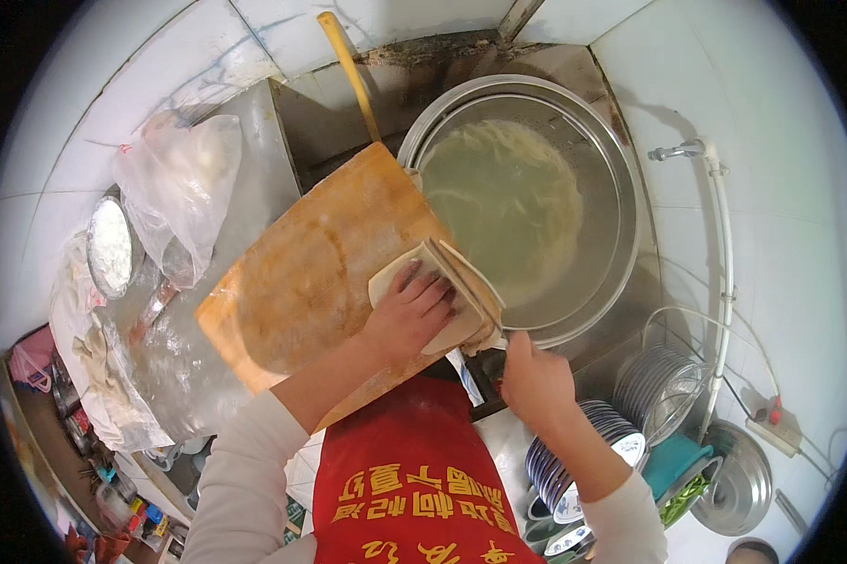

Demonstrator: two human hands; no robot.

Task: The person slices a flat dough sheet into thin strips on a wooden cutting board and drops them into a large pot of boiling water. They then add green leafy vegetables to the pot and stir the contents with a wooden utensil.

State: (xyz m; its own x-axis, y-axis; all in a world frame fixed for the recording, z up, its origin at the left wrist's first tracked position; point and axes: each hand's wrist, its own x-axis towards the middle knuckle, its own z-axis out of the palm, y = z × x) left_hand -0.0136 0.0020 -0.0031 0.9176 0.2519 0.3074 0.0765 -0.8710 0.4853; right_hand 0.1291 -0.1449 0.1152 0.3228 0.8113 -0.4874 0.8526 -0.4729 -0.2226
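My left hand [413,310] rests palm down on a folded slab of pale dough [394,278], its fingers a little spread. The dough lies near the right end of a floured wooden board [303,254]. In my right hand [540,377] is the handle of a knife, mostly covered by my fist. The knife's thin blade [468,285] runs along the dough's right edge, with a strip of dough on its far side. Just past the board's end is a large metal pot [610,247] of cloudy, greenish water, with pale noodle strips [511,141] in it.
A yellow handle [349,70] rises behind the board. At left, a metal counter [198,374] bears a plastic bag [184,190] and a bowl of white flour [110,247]. Stacked plates [578,451], a wall pipe with a tap [723,240] and a power strip [774,433] are at right.
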